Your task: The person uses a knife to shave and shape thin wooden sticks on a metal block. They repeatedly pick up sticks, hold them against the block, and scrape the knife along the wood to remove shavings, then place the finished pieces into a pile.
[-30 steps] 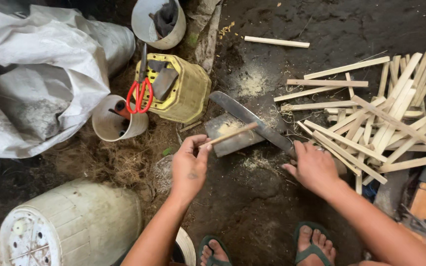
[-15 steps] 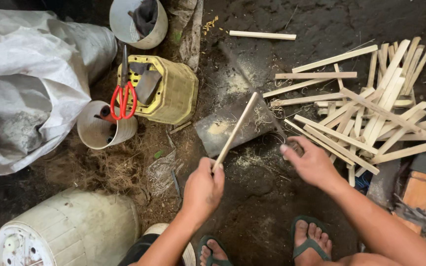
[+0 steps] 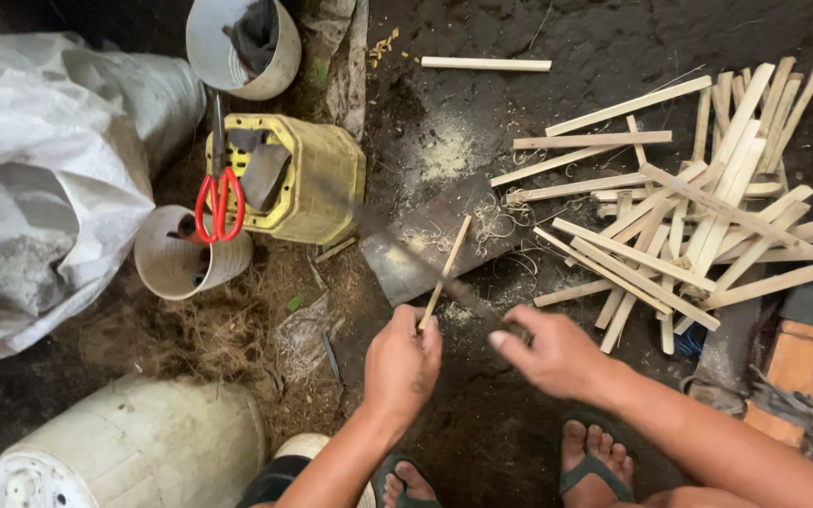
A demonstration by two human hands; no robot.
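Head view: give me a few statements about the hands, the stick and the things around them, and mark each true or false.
1. The left hand holds a thin stick. True.
2. The right hand is empty. False: it grips a knife, blurred by motion.
3. Red-handled scissors lie on the stick pile. False: they rest over a round container, beside the yellow container.
4. The pile lies on the right-hand side. True.
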